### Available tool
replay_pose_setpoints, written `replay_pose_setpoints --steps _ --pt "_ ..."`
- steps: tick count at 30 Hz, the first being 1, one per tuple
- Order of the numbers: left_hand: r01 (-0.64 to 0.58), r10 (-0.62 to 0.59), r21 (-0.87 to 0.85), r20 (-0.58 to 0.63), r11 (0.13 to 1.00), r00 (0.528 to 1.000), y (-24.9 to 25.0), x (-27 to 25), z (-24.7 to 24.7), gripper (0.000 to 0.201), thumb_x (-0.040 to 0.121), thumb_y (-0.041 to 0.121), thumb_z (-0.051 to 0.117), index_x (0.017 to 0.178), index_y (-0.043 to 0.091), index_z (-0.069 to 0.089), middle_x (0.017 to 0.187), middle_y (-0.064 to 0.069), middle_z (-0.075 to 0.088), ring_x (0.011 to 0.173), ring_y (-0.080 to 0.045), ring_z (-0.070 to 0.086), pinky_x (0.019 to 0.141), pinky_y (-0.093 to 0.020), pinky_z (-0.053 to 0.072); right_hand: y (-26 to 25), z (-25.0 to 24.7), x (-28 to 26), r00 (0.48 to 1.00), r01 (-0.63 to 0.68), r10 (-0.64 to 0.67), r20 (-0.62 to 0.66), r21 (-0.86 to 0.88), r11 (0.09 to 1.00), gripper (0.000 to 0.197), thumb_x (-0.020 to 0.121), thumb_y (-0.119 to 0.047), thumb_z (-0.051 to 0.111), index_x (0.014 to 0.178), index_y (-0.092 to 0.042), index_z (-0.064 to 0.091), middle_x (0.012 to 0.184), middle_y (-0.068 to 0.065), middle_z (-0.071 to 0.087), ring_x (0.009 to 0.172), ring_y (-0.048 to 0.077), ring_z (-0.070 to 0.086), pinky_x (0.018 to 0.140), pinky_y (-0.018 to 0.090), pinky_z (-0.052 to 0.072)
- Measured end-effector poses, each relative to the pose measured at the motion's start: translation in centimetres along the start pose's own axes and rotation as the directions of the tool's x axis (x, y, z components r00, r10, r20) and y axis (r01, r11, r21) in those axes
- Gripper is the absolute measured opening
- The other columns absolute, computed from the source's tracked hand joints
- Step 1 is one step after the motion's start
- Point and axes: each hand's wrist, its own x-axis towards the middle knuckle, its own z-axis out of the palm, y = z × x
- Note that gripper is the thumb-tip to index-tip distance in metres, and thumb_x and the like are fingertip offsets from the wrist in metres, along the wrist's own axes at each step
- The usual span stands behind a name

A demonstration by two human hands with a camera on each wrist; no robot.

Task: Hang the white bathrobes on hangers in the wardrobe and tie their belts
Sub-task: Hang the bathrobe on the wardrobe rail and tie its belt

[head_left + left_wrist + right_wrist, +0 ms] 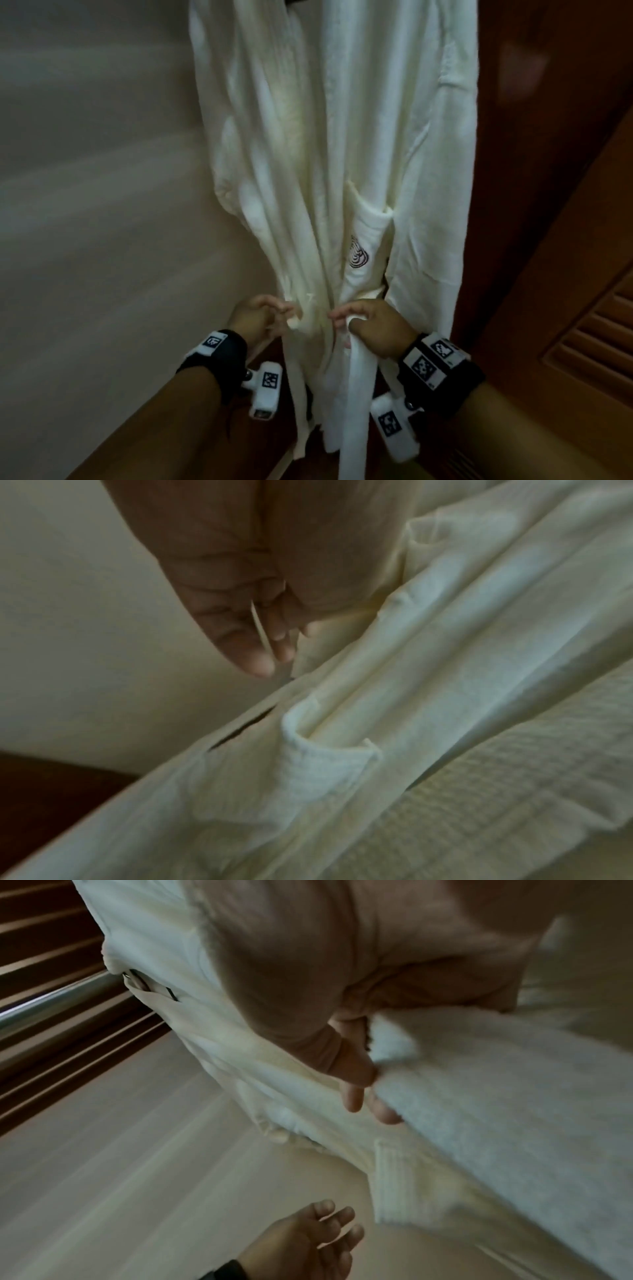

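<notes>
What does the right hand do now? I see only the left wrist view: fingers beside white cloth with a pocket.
Observer: The right hand grips the white waffle-cloth belt, whose end hangs down below the fist.
Operator: Is the robe hung?
Observer: The white cotton bathrobe hangs upright beside a brown wooden louvred door; its top is cut off.
Operator: Any mark on it?
Observer: A dark spiral emblem sits on one pocket.

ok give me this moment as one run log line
bathrobe: hanging | belt: untied | right hand: grips belt | left hand: at robe front, grip unclear | wardrobe door: open
</notes>
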Motion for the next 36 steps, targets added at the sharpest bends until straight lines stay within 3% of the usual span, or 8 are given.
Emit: replay_pose_setpoints --steps 3,8,13,19,24,28,32,36 --pt "-0.007 0.08 0.234 -0.305 0.972 0.949 -0.3 2.9 -3.2 0.015 0.09 -0.002 0.049 0.093 0.011 0.056 0.113 -0.016 0.063 0.094 -0.029 0.063 0.06 -0.034 0.053 1.2 -0.5 0.6 0.992 -0.095 0.094 -0.084 -0.008 0.995 0.028 0.088 -0.001 0.054 0.089 -0.021 0.073 0.082 0.007 0.071 0.063 0.013 0.066 0.073 0.035 0.058" --pt "-0.046 0.147 0.411 -0.218 0.911 0.965 1.1 6.5 -3.8 0.058 0.092 0.006 0.057 0.144 0.021 0.036 0.141 -0.002 0.046 0.112 -0.021 0.05 0.071 -0.023 0.053 1.9 -1.5 0.4 0.977 -0.142 0.139 -0.161 -0.008 0.99 0.025 0.09 -0.003 0.052 0.092 -0.011 0.075 0.075 0.008 0.066 0.042 0.004 0.051 0.043 0.017 0.039" --pt "-0.141 0.22 0.382 -0.171 0.913 0.96 2.6 8.4 -2.9 0.101 0.085 0.021 0.071 0.153 0.032 -0.003 0.159 -0.001 0.022 0.135 -0.03 0.038 0.104 -0.053 0.043 2.4 -2.7 -0.3 0.991 -0.087 0.067 -0.119 -0.175 0.981 0.027 0.087 -0.006 0.055 0.084 -0.022 0.077 0.078 0.004 0.072 0.054 0.009 0.06 0.054 0.022 0.049" --pt "-0.197 0.269 0.396 -0.135 0.897 0.954 3.0 10.5 -2.7 0.124 0.074 0.034 0.082 0.152 0.022 -0.014 0.157 -0.005 0.025 0.138 -0.024 0.035 0.113 -0.04 0.032 2.9 -3.7 -0.9 0.998 -0.061 0.06 -0.01 -0.141 0.988 0.034 0.087 0.01 0.049 0.08 -0.008 0.077 0.075 0.003 0.072 0.054 -0.001 0.061 0.059 0.015 0.049" --pt "-0.322 0.374 0.461 -0.023 0.827 0.927 4.1 9.9 -2.1 0.078 0.077 0.021 0.082 0.139 0.021 0.034 0.127 0.005 0.049 0.122 -0.02 0.05 0.094 -0.023 0.046 3.4 -2.8 -0.8 0.995 -0.056 0.066 0.079 -0.129 0.99 0.044 0.086 0.011 0.047 0.074 -0.019 0.076 0.07 0.001 0.069 0.048 0.001 0.056 0.055 0.014 0.045" --pt "-0.28 0.339 0.671 0.046 0.687 0.94 4.2 8.5 -1.1 0.042 0.079 0.046 0.068 0.114 0.024 0.063 0.105 0.003 0.068 0.097 -0.017 0.064 0.086 -0.033 0.054 3.4 -0.7 -0.3 0.988 -0.076 0.08 0.131 -0.031 0.997 0.038 0.09 0.008 0.046 0.085 -0.016 0.076 0.074 0.0 0.067 0.05 0.0 0.055 0.053 0.013 0.042" --pt "-0.298 0.341 0.751 0.103 0.589 0.934 3.9 5.0 0.2 0.026 0.08 0.052 0.065 0.089 0.028 0.067 0.081 0.013 0.065 0.077 -0.005 0.06 0.068 -0.023 0.049 3.3 1.8 1.0 0.993 -0.045 0.055 0.103 -0.095 0.994 0.026 0.089 -0.014 0.062 0.113 -0.018 0.071 0.108 -0.009 0.069 0.093 -0.004 0.062 0.082 0.011 0.047" --pt "-0.38 0.345 0.711 0.203 0.592 0.916 3.6 1.8 0.4 0.028 0.075 0.041 0.074 0.092 0.019 0.072 0.083 0.005 0.071 0.076 -0.011 0.066 0.065 -0.025 0.052 3.9 3.8 2.2 0.997 0.016 -0.002 0.083 -0.17 0.985 0.072 0.069 -0.06 0.074 0.131 -0.029 0.056 0.126 -0.014 0.061 0.114 0.003 0.057 0.103 0.03 0.047"
